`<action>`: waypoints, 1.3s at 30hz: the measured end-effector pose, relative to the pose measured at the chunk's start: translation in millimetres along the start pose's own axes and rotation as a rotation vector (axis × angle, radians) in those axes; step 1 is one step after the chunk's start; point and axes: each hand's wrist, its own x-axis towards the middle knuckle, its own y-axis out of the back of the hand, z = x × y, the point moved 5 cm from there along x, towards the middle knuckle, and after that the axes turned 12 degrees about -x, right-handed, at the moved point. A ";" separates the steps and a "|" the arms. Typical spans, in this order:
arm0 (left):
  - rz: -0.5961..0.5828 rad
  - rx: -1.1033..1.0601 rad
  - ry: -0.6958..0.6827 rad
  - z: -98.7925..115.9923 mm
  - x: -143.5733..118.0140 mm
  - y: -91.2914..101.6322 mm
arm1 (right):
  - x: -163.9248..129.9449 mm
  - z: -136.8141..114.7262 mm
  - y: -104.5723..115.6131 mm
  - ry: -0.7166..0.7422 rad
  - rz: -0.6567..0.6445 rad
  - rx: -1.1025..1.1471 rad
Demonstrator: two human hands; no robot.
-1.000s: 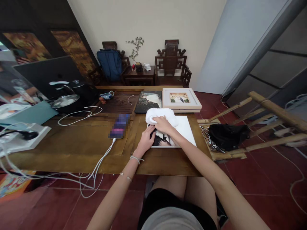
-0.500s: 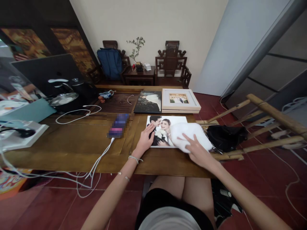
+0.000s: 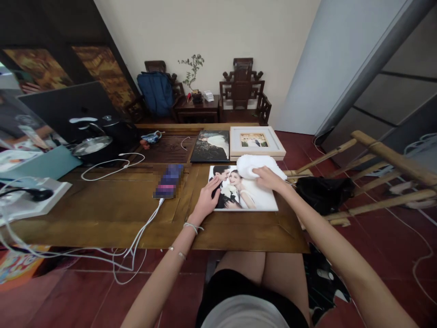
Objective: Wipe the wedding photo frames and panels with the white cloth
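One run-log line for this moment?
left hand: flat on photo print | right hand: presses white cloth on print's far corner

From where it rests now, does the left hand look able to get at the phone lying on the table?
Probably yes. The left hand lies flat on the photo print's left edge, holding nothing, and the phone sits just to its left with only bare table between.

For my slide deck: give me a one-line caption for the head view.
Right hand presses a white cloth on a photo print while the left hand steadies it.
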 end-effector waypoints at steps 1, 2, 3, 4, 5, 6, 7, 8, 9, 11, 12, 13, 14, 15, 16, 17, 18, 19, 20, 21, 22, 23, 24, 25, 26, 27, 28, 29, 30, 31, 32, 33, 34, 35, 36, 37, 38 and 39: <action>0.001 -0.006 0.001 0.2 0.1 0.1 | 6.9 3.4 2.0 -0.010 0.003 -0.003; 0.002 -0.012 0.000 0.3 0.2 0.1 | 10.2 4.7 3.3 -0.016 0.008 -0.004; 0.005 -0.018 -0.001 0.2 0.4 -0.1 | 9.8 4.3 3.4 -0.021 0.012 -0.007; 0.010 -0.024 -0.002 0.0 0.6 -0.3 | 5.9 2.3 2.4 -0.026 0.013 -0.009; 0.016 -0.029 -0.002 -0.3 0.8 -0.5 | -1.5 -1.6 0.4 -0.024 0.015 -0.011; 0.021 -0.033 0.000 -0.7 0.9 -0.8 | -11.8 -7.0 -2.1 -0.014 0.018 -0.012; 0.025 -0.036 0.001 -1.1 1.1 -1.2 | -24.7 -13.8 -4.8 0.003 0.022 -0.010; 0.029 -0.036 0.003 -1.5 1.1 -1.5 | -39.7 -21.6 -7.4 0.025 0.026 -0.003; 0.031 -0.035 0.002 -1.7 1.1 -1.7 | -56.0 -30.2 -9.7 0.053 0.027 0.007; 0.034 -0.033 -0.001 -1.7 0.9 -2.1 | -89.5 -48.1 -12.4 0.103 0.016 0.036; 0.035 -0.032 -0.001 -1.6 0.8 -2.2 | -105.0 -56.5 -12.9 0.121 0.001 0.050; 0.034 -0.031 -0.001 -1.4 0.7 -2.2 | -118.6 -64.6 -12.7 0.140 -0.015 0.066; 0.033 -0.029 0.001 -1.3 0.7 -2.2 | -129.4 -71.8 -12.0 0.161 -0.031 0.080; 0.030 -0.028 0.004 -1.2 0.7 -2.2 | -136.9 -77.5 -11.1 0.177 -0.045 0.091; 0.027 -0.025 0.009 -1.1 0.9 -2.2 | -140.6 -81.3 -10.1 0.189 -0.053 0.099; 0.024 -0.023 0.012 -1.0 1.0 -2.1 | -140.3 -83.1 -9.4 0.197 -0.059 0.105; 0.020 -0.021 0.014 -0.9 1.3 -2.0 | -135.8 -82.6 -8.9 0.199 -0.061 0.110; 0.016 -0.020 0.013 -0.8 1.5 -1.8 | -127.5 -79.7 -8.5 0.194 -0.058 0.112; 0.014 -0.021 0.011 -0.7 1.7 -1.6 | -115.6 -74.8 -8.2 0.186 -0.050 0.113; 0.012 -0.024 0.005 -0.5 1.8 -1.2 | -101.0 -68.1 -7.9 0.175 -0.039 0.111; 0.011 -0.026 0.000 -0.3 1.9 -0.9 | -84.4 -60.0 -7.3 0.160 -0.027 0.106; 0.009 -0.029 -0.005 -0.1 1.9 -0.5 | -66.7 -50.7 -6.3 0.134 -0.014 0.098; 0.008 -0.031 -0.007 -0.1 1.8 -0.2 | -48.9 -40.9 -5.1 0.103 -0.006 0.084; 0.006 -0.032 -0.006 -0.1 1.7 0.1 | -31.9 -31.1 -3.6 0.065 0.000 0.079; 0.004 -0.031 -0.004 -0.2 1.5 0.2 | -16.8 -22.6 -2.0 0.035 0.003 0.076; 0.002 -0.031 0.000 -0.4 1.3 0.2 | -4.2 -15.7 -0.4 0.010 0.008 0.074; 0.002 -0.030 0.004 -0.6 1.2 0.2 | 5.4 -10.8 0.9 -0.008 0.014 0.074; 0.003 -0.030 0.008 -0.7 1.0 0.2 | 11.5 -8.2 1.5 -0.019 0.020 0.073; 0.005 -0.030 0.011 -0.9 0.9 0.1 | 13.8 -7.9 1.2 -0.026 0.026 0.072; 0.007 -0.032 0.012 -1.0 0.8 0.0 | 12.4 -9.7 0.0 -0.033 0.030 0.070; 0.010 -0.034 0.011 -1.1 0.7 -0.2 | 7.3 -13.8 -1.9 -0.034 0.034 0.069; 0.011 -0.037 0.010 -1.1 0.7 -0.4 | -1.2 -19.8 -4.3 -0.029 0.038 0.069; 0.012 -0.039 0.008 -1.2 0.7 -0.8 | -12.7 -27.6 -6.7 -0.015 0.041 0.070; 0.013 -0.040 0.008 -1.3 0.7 -1.0 | -26.6 -36.9 -8.7 0.006 0.044 0.074; 0.013 -0.040 0.008 -1.3 0.7 -1.3 | -42.3 -47.1 -10.2 0.036 0.043 0.082; 0.014 -0.040 0.009 -1.4 0.6 -1.6 | -58.9 -57.8 -10.9 0.070 0.039 0.093; 0.015 -0.038 0.011 -1.4 0.6 -1.8 | -75.5 -68.3 -10.8 0.102 0.029 0.108; 0.017 -0.036 0.012 -1.2 0.6 -1.9 | -91.2 -78.4 -10.2 0.132 0.009 0.126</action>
